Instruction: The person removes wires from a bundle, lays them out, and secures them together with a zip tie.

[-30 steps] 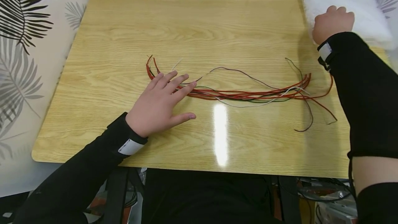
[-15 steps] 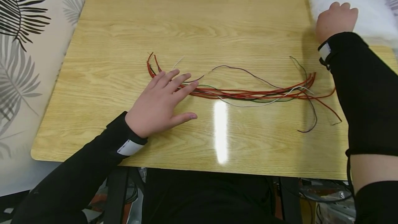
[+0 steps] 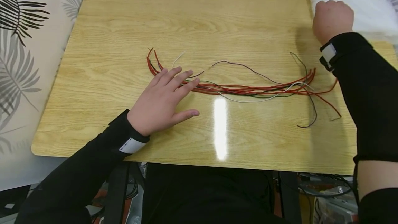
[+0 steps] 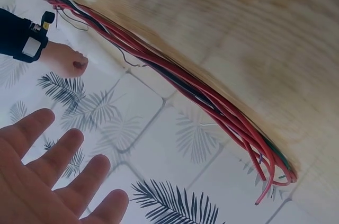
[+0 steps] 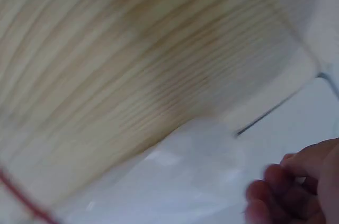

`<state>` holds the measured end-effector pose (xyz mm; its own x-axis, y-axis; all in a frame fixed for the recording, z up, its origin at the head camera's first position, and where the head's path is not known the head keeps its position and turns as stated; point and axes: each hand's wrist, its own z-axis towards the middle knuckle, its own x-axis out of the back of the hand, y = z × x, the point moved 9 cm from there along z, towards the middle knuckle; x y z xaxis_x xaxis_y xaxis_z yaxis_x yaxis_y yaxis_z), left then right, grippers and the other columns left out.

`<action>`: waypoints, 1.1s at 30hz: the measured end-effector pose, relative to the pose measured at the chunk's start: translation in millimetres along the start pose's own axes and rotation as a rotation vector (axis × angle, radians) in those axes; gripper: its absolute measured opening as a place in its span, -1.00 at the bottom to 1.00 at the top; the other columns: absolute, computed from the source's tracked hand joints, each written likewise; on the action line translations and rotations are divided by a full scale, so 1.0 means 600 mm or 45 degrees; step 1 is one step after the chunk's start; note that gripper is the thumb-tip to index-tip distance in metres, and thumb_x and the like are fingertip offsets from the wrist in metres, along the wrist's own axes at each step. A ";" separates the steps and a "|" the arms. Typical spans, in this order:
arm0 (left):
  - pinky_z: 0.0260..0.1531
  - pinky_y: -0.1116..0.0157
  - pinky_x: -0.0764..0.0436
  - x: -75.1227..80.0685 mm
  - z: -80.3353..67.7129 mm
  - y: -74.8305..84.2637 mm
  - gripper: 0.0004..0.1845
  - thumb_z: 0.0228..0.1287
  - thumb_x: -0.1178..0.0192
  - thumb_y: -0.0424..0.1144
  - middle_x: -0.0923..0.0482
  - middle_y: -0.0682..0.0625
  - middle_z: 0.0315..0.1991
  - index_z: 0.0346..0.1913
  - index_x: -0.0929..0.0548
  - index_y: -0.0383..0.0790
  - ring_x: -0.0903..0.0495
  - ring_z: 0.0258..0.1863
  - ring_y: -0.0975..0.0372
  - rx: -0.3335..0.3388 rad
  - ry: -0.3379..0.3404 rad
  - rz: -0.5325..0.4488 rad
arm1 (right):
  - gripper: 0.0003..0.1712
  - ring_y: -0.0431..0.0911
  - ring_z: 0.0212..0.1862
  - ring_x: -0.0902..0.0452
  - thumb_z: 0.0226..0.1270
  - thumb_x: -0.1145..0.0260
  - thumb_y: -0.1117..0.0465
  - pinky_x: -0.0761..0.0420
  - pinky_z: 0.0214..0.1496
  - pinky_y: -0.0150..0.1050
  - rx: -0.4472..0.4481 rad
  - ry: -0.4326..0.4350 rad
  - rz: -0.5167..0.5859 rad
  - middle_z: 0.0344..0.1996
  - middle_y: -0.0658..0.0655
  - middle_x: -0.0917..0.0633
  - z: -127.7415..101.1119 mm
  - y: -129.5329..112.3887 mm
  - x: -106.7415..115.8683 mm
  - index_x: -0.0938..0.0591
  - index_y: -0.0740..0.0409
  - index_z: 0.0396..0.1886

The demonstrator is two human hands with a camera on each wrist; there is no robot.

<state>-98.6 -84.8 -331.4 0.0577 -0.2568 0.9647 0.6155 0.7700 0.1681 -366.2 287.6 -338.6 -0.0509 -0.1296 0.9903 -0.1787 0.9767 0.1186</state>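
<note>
A loose bundle of wires [image 3: 242,90], mostly red with some green, white and dark ones, lies across the middle of the table. My left hand [image 3: 161,101] is spread palm down over its left part in the head view, hiding some of the strands. From the left wrist view, the fingers [image 4: 69,144] look straight and apart, with nothing in them. At the far right corner my right hand [image 3: 333,21] is curled into a fist, overlapping a white, soft-looking bundle [image 3: 370,6]. Its bent fingers [image 5: 270,192] show nothing between them in the right wrist view.
The wood-patterned table [image 3: 186,23] meets leaf-printed wall covering [image 3: 37,89] at the left and back. Wire ends fan out near the right forearm. Under the front edge are dark table legs [image 3: 289,196], cables and boxes.
My right hand has drawn slightly left and its fingers have curled in tighter. The left hand stays over the wires. The head view has tilted a little, moving the table upward.
</note>
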 end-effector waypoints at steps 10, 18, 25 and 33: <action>0.46 0.03 0.00 -0.005 0.014 0.005 -0.18 0.30 -0.10 0.36 -0.26 -0.09 0.46 0.43 -0.40 -0.13 -0.14 0.47 -0.04 -0.039 -0.013 -0.005 | -0.54 0.43 -0.24 -0.51 0.52 0.24 0.36 -0.49 -0.33 0.24 0.015 0.045 0.188 -0.18 0.59 -0.58 -0.090 -0.041 0.048 -0.44 0.52 0.19; 0.44 0.01 -0.07 -0.012 0.032 0.000 -0.20 0.30 -0.12 0.34 -0.30 -0.13 0.43 0.42 -0.42 -0.12 -0.20 0.44 -0.06 -0.076 -0.004 -0.037 | -0.58 0.33 -0.45 -0.55 0.51 0.11 0.32 -0.28 -0.69 -0.01 0.123 0.236 0.197 -0.21 0.49 -0.67 -0.220 -0.116 0.121 -0.60 0.40 0.11; 0.38 0.03 -0.20 -0.017 0.071 -0.020 -0.30 0.37 -0.13 0.24 -0.41 -0.13 0.33 0.36 -0.47 -0.17 -0.32 0.36 -0.05 -0.045 -0.020 -0.086 | -0.75 -0.09 -0.76 -0.25 0.38 -0.22 0.38 -0.16 -0.75 -0.19 0.443 0.476 0.242 -0.69 0.20 -0.54 -0.369 -0.227 0.165 -0.64 0.36 0.00; 0.32 -0.01 -0.31 -0.054 0.124 -0.037 -0.12 0.22 -0.31 0.22 -0.32 -0.19 0.40 0.46 -0.33 -0.22 -0.31 0.38 -0.05 -0.012 -0.318 -0.020 | -0.69 -0.11 -0.43 -0.66 0.10 -0.43 0.35 -0.57 -0.59 -0.19 0.907 0.333 0.355 -0.36 0.04 -0.74 -0.519 -0.342 0.161 -0.69 0.18 -0.11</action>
<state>-172.8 -49.8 -351.5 -0.1470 -0.1153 0.9824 0.6222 0.7613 0.1824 -28.3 127.9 -244.6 0.0295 0.2332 0.9720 -0.7808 0.6125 -0.1232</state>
